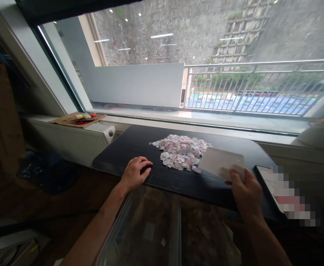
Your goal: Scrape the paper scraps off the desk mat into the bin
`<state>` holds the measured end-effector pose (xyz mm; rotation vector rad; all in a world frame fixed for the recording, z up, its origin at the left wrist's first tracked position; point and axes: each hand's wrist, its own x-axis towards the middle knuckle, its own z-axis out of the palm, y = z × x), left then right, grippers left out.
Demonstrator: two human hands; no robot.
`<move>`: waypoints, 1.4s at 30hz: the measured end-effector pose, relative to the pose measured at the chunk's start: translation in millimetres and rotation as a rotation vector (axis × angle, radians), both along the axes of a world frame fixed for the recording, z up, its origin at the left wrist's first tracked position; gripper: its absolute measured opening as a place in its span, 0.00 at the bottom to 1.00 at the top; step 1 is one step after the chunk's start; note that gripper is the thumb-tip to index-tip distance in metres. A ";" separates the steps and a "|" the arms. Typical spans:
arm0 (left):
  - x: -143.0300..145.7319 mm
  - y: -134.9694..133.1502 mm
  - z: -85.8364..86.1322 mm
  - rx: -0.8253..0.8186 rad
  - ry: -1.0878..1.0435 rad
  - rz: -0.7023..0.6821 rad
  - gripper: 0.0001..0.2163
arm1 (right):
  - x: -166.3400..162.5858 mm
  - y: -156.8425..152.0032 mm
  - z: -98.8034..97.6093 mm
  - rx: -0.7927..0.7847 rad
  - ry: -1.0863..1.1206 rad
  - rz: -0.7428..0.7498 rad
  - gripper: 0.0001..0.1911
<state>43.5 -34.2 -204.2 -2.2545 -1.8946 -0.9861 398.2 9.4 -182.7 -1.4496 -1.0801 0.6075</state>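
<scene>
Two bare hands are at a black, round-cornered counter (117,151) under a wide window; at far left a white panel radiator (76,142) stands beside the counter's end with a torn piece of brown cardboard (64,120) on top, well apart from the hands. The left hand (135,173) lies palm down on the counter, fingers loosely curled, its grip released and holding nothing, just beside the heap of small pink and white paper scraps (181,151); the heap sits mid-counter, nearer the window side than the near edge. A flat white card (219,159) touches the heap's right flank; the right hand (246,192) has its grip clenched on the card's near corner. A dark-framed tablet (266,176) lies flat just beside that hand, at the counter's right end.

The scraps look light and loose; in my judgement a quick shove of the card could scatter them past the left hand or over the far edge, and some could slip under the card if its edge lifts. A clear plastic bin (148,229) stands below the near edge; scraps leaving the counter wide of its rim would miss it. The right wrist could also nudge the tablet.

Bare counter lies left of the heap and between heap and near edge; the right side is cramped.
</scene>
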 end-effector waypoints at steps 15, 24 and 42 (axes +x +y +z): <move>-4.4 2.0 -2.5 0.001 0.007 -0.008 0.11 | -3.8 -9.4 -3.7 0.035 0.085 0.005 0.16; -4.0 1.7 -2.1 -0.007 0.001 -0.009 0.11 | -3.3 -10.6 -3.2 0.012 0.097 0.027 0.16; -2.3 2.9 -0.5 -0.017 -0.001 0.017 0.11 | -2.5 -11.8 -5.2 0.051 0.008 0.109 0.15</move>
